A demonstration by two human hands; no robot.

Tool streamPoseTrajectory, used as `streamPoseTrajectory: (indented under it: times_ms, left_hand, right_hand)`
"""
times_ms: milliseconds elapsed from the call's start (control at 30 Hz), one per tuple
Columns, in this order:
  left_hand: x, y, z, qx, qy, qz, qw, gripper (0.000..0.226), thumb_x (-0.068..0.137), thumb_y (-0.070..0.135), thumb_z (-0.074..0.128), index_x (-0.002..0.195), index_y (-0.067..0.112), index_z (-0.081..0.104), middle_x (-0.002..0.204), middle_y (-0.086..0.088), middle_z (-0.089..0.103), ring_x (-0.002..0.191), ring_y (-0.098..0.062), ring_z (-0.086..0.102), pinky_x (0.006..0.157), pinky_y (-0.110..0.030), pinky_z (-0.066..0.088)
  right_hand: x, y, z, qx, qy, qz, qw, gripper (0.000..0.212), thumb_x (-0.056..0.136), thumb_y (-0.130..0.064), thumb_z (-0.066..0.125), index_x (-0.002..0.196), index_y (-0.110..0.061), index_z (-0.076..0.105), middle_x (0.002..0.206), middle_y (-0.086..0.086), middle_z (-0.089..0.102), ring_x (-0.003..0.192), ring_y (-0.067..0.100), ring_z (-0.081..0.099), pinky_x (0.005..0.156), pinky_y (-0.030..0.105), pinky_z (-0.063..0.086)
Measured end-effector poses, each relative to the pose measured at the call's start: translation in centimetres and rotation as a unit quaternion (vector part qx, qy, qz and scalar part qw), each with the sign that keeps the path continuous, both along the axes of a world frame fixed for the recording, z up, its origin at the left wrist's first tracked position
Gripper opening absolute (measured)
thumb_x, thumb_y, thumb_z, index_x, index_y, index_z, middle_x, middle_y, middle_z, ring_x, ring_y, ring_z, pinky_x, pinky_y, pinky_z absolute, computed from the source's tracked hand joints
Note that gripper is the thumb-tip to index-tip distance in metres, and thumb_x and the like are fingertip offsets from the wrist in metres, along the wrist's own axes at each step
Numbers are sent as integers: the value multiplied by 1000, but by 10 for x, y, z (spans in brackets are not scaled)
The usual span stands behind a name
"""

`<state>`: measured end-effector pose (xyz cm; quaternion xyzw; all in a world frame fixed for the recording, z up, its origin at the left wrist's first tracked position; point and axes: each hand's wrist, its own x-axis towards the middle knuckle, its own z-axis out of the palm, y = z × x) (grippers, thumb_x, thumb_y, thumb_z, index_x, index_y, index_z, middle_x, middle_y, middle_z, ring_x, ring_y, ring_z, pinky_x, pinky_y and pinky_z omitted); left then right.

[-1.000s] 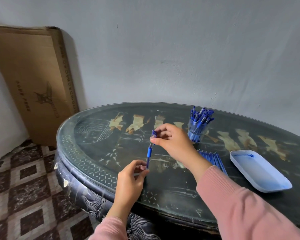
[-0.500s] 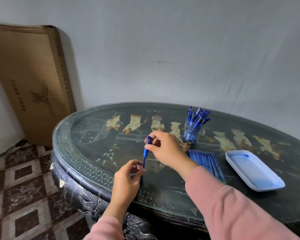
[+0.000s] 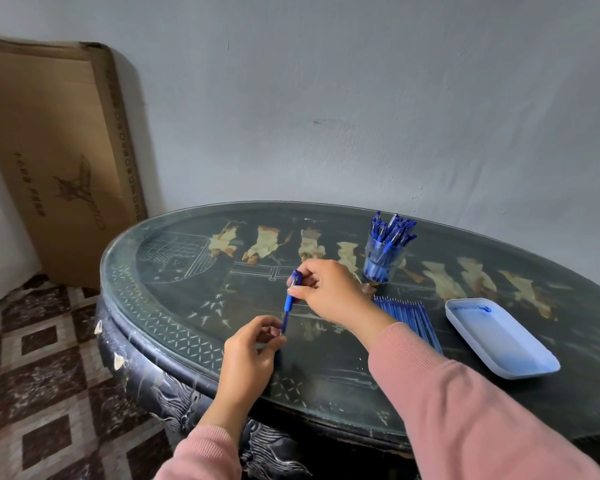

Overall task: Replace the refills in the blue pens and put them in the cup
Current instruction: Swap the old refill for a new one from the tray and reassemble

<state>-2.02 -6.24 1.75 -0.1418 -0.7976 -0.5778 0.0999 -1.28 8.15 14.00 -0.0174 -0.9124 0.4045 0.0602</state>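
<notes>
A blue pen (image 3: 289, 302) stands nearly upright above the dark oval table (image 3: 174, 292). My right hand (image 3: 329, 292) pinches its upper end by the clip. My left hand (image 3: 248, 355) pinches its lower tip between thumb and fingers. A clear cup (image 3: 383, 259) full of several blue pens stands behind my right hand. A row of blue refills (image 3: 413, 317) lies flat on the table, partly hidden by my right forearm.
A shallow pale blue tray (image 3: 499, 337) with a blue smear sits at the right. A large cardboard box (image 3: 59, 157) leans on the wall at the left. The table's near edge drops to a patterned tile floor (image 3: 42, 375).
Both hands keep their hold on the pen. The view has shifted slightly, and the hands and pen sit a little lower over the table than a second ago.
</notes>
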Motion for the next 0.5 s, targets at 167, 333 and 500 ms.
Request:
streamPoseTrajectory:
  times_ms: [167,333,500]
  left_hand:
    - [-1,0,-1,5,3,-8,1000,26,79,0,76,85,24,66,79,9,69,76,-1,66,69,-8,49]
    - [0,8,1,8,29,-19,999,27,81,5,76,87,29,65,86,12,71,79,1,67,72,-8,49]
    - [-6,22,7,-12,54,-20,998,9,86,28,72,93,26,68,91,15,69,84,2,66,77,-15,51]
  right_hand:
    - [1,-3,-5,42,11,-8,999,4,95,-16,61,99,-17,61,92,0,65,78,10,59,62,15,42]
    - [8,0,-15,33,55,-21,998,11,98,-14,55,108,-16,59,96,-2,60,73,4,52,57,8,39]
    - [14,40,-2,-44,124,-90,987,16,96,-13,59,100,-28,57,90,-1,67,83,15,67,73,20,55]
